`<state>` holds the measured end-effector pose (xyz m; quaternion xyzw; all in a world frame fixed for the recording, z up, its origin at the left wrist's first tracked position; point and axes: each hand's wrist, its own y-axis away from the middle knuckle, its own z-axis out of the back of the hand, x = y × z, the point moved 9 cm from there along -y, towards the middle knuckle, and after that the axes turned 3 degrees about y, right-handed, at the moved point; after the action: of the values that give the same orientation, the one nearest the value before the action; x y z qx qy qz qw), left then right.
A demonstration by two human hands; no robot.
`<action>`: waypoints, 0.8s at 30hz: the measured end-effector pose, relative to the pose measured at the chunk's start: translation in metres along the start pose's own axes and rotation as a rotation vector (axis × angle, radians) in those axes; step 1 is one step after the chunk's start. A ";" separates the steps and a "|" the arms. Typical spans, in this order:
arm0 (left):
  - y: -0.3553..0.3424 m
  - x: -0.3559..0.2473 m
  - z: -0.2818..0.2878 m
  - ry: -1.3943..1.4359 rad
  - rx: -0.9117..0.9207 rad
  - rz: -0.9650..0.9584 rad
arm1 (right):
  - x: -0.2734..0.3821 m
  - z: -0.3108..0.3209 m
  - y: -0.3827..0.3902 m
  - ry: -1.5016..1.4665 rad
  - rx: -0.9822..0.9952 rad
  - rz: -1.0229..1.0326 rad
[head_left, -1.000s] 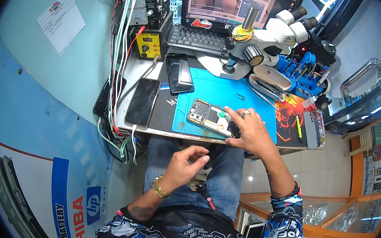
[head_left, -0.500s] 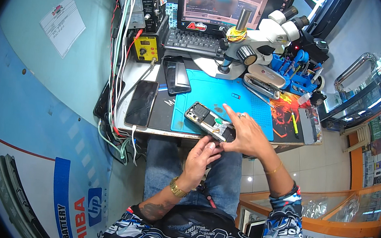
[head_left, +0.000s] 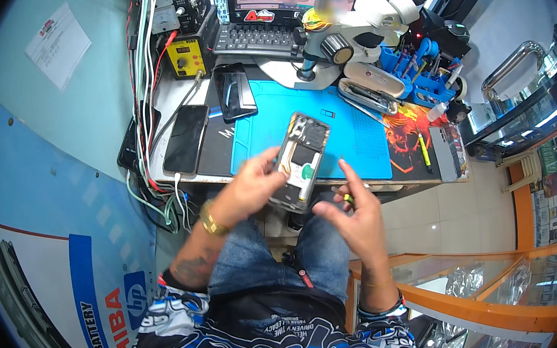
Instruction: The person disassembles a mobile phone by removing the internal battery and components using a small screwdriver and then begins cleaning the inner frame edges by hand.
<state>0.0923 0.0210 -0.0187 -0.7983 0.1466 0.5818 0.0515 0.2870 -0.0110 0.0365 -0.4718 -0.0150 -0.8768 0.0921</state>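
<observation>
My left hand (head_left: 250,188) grips an opened smartphone (head_left: 306,155) by its left side, thumb over the edge. The phone stands nearly upright in the view, back cover off, inner parts showing, with a round green patch on a pale area. To its right, apart from it, is my right hand (head_left: 359,216). Its index finger points up toward the phone, and the curled fingers hold a thin tool with a yellow-green part (head_left: 348,198); most of that tool is hidden. Both hands are over my lap at the front edge of the blue work mat (head_left: 354,161).
Two dark phones (head_left: 185,140) lie left of the mat, near cables. A microscope (head_left: 332,47), a keyboard (head_left: 255,39) and a yellow-fronted station (head_left: 183,57) stand behind. An open case (head_left: 369,88), blue tool holder (head_left: 430,91) and yellow pen-like tool (head_left: 425,152) are at right.
The phone has turned from a slant to nearly upright and moved into my left hand alone. My right hand has let go and drawn back to the right. The view has shifted.
</observation>
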 end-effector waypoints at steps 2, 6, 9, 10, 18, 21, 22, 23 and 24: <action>-0.020 -0.013 0.007 -0.134 0.145 0.081 | -0.012 0.017 0.000 -0.123 -0.091 -0.023; -0.049 -0.033 0.016 -0.627 0.421 0.288 | -0.010 0.028 -0.002 -0.056 -0.123 0.115; -0.063 -0.037 0.021 -0.830 0.493 0.279 | -0.015 0.027 -0.001 -0.047 -0.092 0.103; -0.065 -0.042 0.018 -0.890 0.498 0.272 | -0.013 0.028 -0.002 -0.018 -0.114 0.135; -0.080 -0.030 0.040 -0.747 0.393 0.211 | -0.024 0.015 -0.019 0.233 -0.075 0.226; -0.075 -0.030 0.043 -0.482 0.359 0.197 | -0.016 0.009 -0.027 0.261 -0.055 0.302; -0.075 -0.029 0.041 -0.455 0.328 0.195 | -0.015 0.009 -0.032 0.279 -0.062 0.316; -0.076 -0.031 0.039 -0.588 0.313 0.192 | -0.015 0.008 -0.037 0.297 -0.070 0.331; -0.075 -0.036 0.036 -0.722 0.292 0.188 | -0.013 0.008 -0.041 0.313 -0.075 0.349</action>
<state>0.0710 0.1076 -0.0026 -0.5101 0.2726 0.8001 0.1591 0.2933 0.0323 0.0320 -0.3285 0.1140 -0.9100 0.2258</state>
